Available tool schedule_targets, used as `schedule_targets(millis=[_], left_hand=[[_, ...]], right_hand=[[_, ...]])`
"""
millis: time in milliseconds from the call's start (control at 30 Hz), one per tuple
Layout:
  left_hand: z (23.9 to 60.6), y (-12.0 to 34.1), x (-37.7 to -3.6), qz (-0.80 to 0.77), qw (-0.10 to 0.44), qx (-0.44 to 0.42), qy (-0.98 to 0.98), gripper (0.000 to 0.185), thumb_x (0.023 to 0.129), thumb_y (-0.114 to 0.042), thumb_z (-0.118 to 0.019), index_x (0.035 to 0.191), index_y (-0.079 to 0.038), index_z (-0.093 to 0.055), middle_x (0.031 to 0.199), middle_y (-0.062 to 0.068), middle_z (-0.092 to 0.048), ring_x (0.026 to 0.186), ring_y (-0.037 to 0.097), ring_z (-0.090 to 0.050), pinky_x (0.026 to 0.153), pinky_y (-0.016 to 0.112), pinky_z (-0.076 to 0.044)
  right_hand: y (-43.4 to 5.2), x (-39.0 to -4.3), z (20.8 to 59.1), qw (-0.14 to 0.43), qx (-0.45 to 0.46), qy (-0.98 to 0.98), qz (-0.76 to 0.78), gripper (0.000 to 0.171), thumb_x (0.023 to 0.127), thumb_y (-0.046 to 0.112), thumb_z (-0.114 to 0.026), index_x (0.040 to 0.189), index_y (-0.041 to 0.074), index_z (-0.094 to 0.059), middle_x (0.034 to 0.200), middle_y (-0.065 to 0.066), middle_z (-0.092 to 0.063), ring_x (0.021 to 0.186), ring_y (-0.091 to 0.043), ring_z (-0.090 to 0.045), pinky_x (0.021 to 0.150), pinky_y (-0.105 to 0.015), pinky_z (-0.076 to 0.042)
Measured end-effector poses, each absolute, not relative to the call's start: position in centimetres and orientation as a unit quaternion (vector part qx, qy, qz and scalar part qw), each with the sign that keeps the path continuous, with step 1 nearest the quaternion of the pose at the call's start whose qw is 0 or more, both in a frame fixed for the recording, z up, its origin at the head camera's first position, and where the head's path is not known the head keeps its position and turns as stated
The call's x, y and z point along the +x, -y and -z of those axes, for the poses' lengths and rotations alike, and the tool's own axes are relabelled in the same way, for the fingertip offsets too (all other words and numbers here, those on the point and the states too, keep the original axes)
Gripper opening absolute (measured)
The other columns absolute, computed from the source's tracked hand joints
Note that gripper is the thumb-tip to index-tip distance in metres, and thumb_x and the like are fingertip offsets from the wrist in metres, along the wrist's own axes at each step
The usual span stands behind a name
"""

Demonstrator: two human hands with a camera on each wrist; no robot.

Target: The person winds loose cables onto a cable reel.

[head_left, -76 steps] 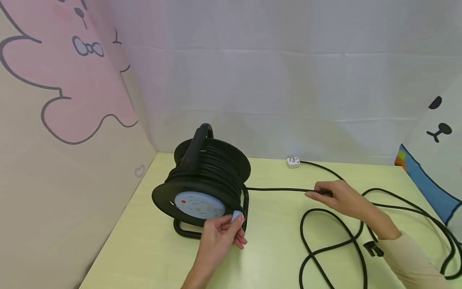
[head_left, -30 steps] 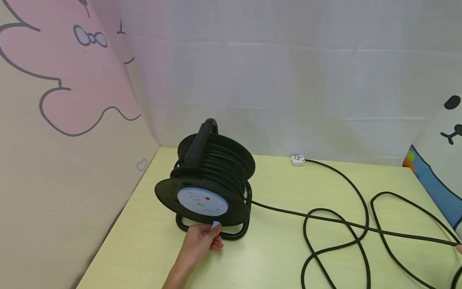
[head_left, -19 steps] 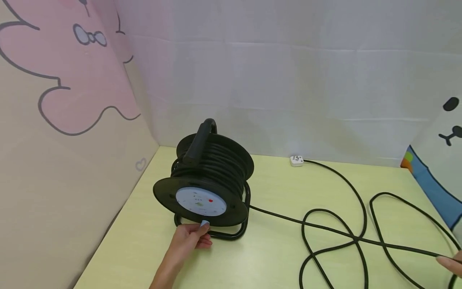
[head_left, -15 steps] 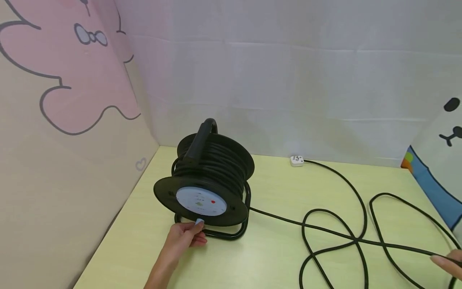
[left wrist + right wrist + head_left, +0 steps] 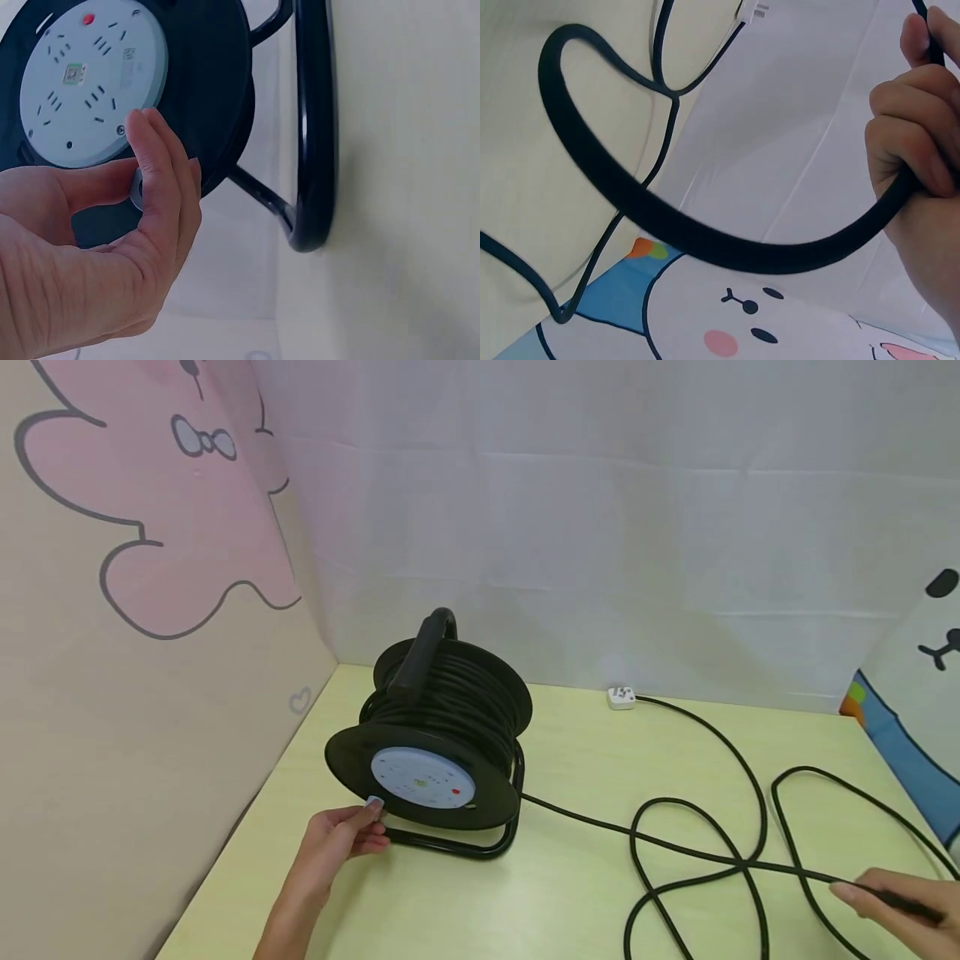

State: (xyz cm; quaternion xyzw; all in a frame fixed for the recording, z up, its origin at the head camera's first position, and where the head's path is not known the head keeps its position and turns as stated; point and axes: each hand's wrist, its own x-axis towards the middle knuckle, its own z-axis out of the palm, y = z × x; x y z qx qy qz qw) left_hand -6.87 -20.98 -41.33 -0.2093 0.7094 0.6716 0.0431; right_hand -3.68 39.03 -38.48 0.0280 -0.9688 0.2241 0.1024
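Observation:
A black cable reel (image 5: 461, 702) with a pale socket disc (image 5: 420, 777) on its front flange stands on its tube frame at the left. My left hand (image 5: 318, 856) pinches the small grey crank knob (image 5: 136, 191) at the flange's lower left edge, thumb against fingers. Black cable (image 5: 675, 850) runs from the reel's right side across the table to my right hand (image 5: 903, 906). In the right wrist view, that hand's fingers curl round the cable, and a slack loop (image 5: 735, 255) hangs from it. The cable inside the fist is partly hidden.
A white plug (image 5: 621, 697) lies at the table's back edge, its lead curving forward. Loose cable loops (image 5: 678, 800) cross on the table's right half. White cloth (image 5: 562, 543) hangs behind, and printed sheets stand at both sides.
The crank knob and left hand have swung from the flange's right side to its lower left, turning the socket disc. My right hand slid away right along the cable, then came back somewhat.

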Motion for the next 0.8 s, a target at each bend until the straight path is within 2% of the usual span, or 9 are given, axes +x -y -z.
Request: schedule_targets(millis=[167, 400, 500, 633, 800], left_hand=[[40.3, 21.8, -6.8, -0.668, 0.039, -0.212, -0.712, 0.034, 0.104, -0.013, -0.062, 0.117, 0.018, -0.063, 0.082, 0.011, -0.070, 0.068, 0.017, -0.072, 0.070, 0.028, -0.063], [38.9, 22.7, -6.9, -0.665, 0.025, -0.220, -0.713, 0.038, 0.105, -0.015, -0.060, 0.122, 0.019, -0.061, 0.079, 0.006, -0.070, 0.067, 0.014, -0.072, 0.070, 0.025, -0.062], [38.2, 23.1, -6.9, -0.666, 0.021, -0.221, -0.713, 0.040, 0.106, -0.017, -0.060, 0.125, 0.018, -0.059, 0.078, 0.004, -0.069, 0.067, 0.013, -0.071, 0.071, 0.025, -0.062], [37.0, 23.3, -6.9, -0.673, 0.009, -0.217, -0.707, 0.041, 0.106, -0.018, -0.060, 0.127, 0.018, -0.058, 0.077, 0.001, -0.068, 0.067, 0.013, -0.071, 0.072, 0.025, -0.062], [35.3, 23.0, -6.8, -0.683, -0.018, -0.200, -0.702, 0.041, 0.105, -0.021, -0.063, 0.121, 0.017, -0.062, 0.075, 0.001, -0.068, 0.066, 0.014, -0.071, 0.071, 0.026, -0.062]], right_hand=[[-37.8, -4.0, 38.4, 0.089, 0.044, 0.974, -0.201, 0.030, 0.097, 0.009, -0.071, 0.069, 0.017, -0.064, 0.052, 0.007, -0.030, 0.044, -0.003, -0.024, 0.043, -0.023, -0.022], [-36.5, -4.7, 39.0, 0.103, 0.160, 0.946, -0.262, 0.037, 0.090, -0.001, -0.076, 0.075, 0.032, -0.068, 0.057, 0.021, -0.039, 0.046, 0.002, -0.030, 0.043, -0.019, -0.024], [-36.0, -5.0, 39.1, 0.069, 0.176, 0.948, -0.256, 0.028, 0.091, 0.004, -0.077, 0.081, 0.030, -0.072, 0.067, 0.027, -0.052, 0.053, 0.007, -0.043, 0.046, -0.016, -0.032], [-35.2, -5.6, 38.9, -0.001, 0.170, 0.955, -0.244, 0.009, 0.096, 0.014, -0.073, 0.093, 0.021, -0.078, 0.083, 0.024, -0.068, 0.066, 0.005, -0.057, 0.051, -0.021, -0.045], [-33.9, -6.3, 38.6, -0.046, 0.206, 0.944, -0.252, 0.012, 0.102, 0.014, -0.066, 0.100, 0.016, -0.077, 0.088, 0.021, -0.070, 0.067, 0.005, -0.056, 0.051, -0.023, -0.044]])
